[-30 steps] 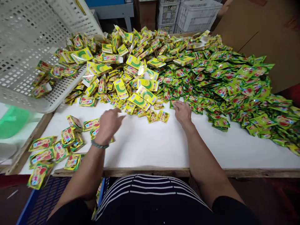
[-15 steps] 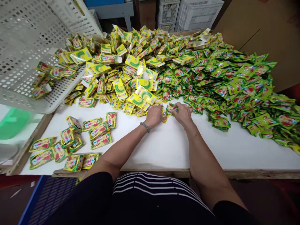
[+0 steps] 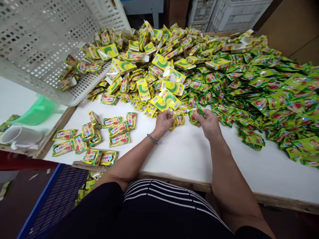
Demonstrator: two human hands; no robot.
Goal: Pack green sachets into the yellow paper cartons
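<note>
My left hand (image 3: pixel 163 125), with a beaded bracelet at the wrist, is closed with its fingertips at the edge of a small yellow packet (image 3: pixel 178 120) just above the table. My right hand (image 3: pixel 209 125) pinches a green packet (image 3: pixel 194 117) with a red fruit print between thumb and fingers. A small gap separates the two packets. Right behind my left hand lie flat yellow cartons (image 3: pixel 170 99) on a heap of yellow packets. Beyond my right hand spreads a large pile of green packets (image 3: pixel 231 86).
Filled small boxes (image 3: pixel 119 128) lie in groups on the white table (image 3: pixel 179 156) at left. A white perforated basket (image 3: pixel 72 93) lies tipped at the back left. A white mug (image 3: pixel 22 136) and a blue crate (image 3: pixel 59 192) are at the left; stacked crates (image 3: pixel 239 16) stand behind.
The view has swung left, so the scene sits further right. My hands have drawn a little apart, and the yellow and green packets at my fingers show more fully.
</note>
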